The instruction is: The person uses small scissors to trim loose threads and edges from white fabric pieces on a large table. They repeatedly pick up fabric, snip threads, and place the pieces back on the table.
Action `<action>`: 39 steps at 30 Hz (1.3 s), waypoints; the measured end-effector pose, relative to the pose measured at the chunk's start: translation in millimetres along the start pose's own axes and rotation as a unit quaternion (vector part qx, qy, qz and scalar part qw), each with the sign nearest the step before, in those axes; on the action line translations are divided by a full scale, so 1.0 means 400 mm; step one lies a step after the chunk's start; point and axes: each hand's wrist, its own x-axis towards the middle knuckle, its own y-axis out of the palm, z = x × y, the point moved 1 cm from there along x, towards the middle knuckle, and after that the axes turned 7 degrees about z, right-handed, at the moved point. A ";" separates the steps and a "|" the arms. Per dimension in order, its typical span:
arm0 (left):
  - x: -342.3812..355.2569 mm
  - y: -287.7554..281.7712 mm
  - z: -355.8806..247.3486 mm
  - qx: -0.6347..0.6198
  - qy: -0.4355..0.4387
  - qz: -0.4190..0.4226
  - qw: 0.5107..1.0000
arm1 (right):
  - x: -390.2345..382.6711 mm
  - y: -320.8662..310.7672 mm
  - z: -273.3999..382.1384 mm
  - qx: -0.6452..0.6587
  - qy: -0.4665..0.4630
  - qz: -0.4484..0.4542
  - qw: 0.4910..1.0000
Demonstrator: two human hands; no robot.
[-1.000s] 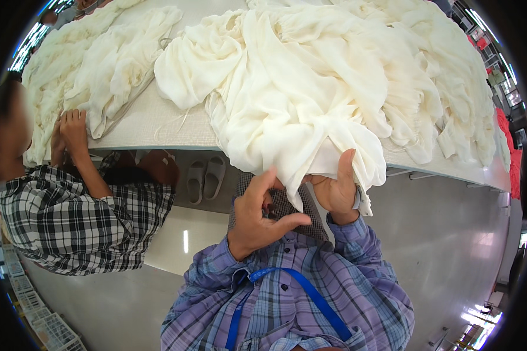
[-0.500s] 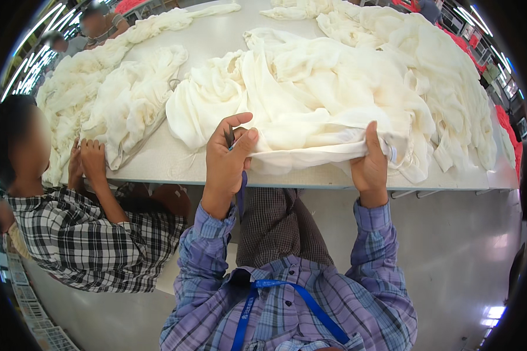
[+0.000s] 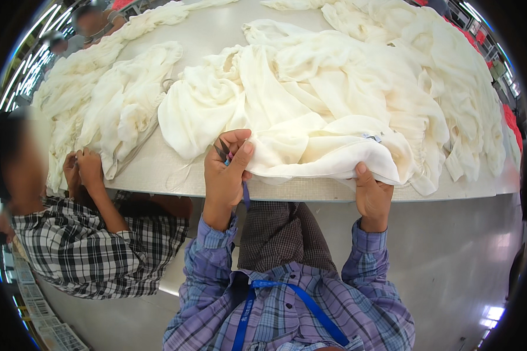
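A large cream-white garment point(image 3: 310, 111) lies crumpled on the pale table point(image 3: 175, 175) in front of me. My left hand point(image 3: 225, 169) pinches its near edge at the table's front and also holds small thread snips with a pink part point(image 3: 223, 151). My right hand point(image 3: 372, 193) grips the same folded edge further right, thumb on top of the cloth. Both of my sleeves are purple plaid.
More cream cloth is heaped at the left point(image 3: 111, 111) and along the right side point(image 3: 451, 76) of the table. A person in a black-and-white checked shirt point(image 3: 88, 251) sits at my left, hands point(image 3: 82, 169) on a cloth pile. Grey floor lies below.
The garment hung over the table edge with my hands below it; I have since lifted it onto the table and spread both hands apart along its near edge.
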 end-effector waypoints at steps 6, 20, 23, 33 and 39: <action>-0.008 0.003 -0.001 0.038 -0.007 -0.007 0.999 | -0.004 0.004 0.006 -0.063 0.026 0.035 0.997; -0.006 -0.006 0.011 0.028 0.031 0.022 0.999 | -0.011 0.016 0.022 -0.141 0.033 0.064 0.987; -0.006 -0.001 0.010 0.038 0.032 0.017 0.999 | -0.014 0.017 0.023 -0.157 0.025 0.064 0.985; -0.006 0.002 0.006 0.086 0.039 -0.005 0.996 | -0.017 0.019 0.026 -0.194 0.021 0.101 0.976; -0.002 0.008 0.010 0.087 0.041 -0.008 0.995 | -0.023 0.022 0.035 -0.163 0.020 0.104 0.981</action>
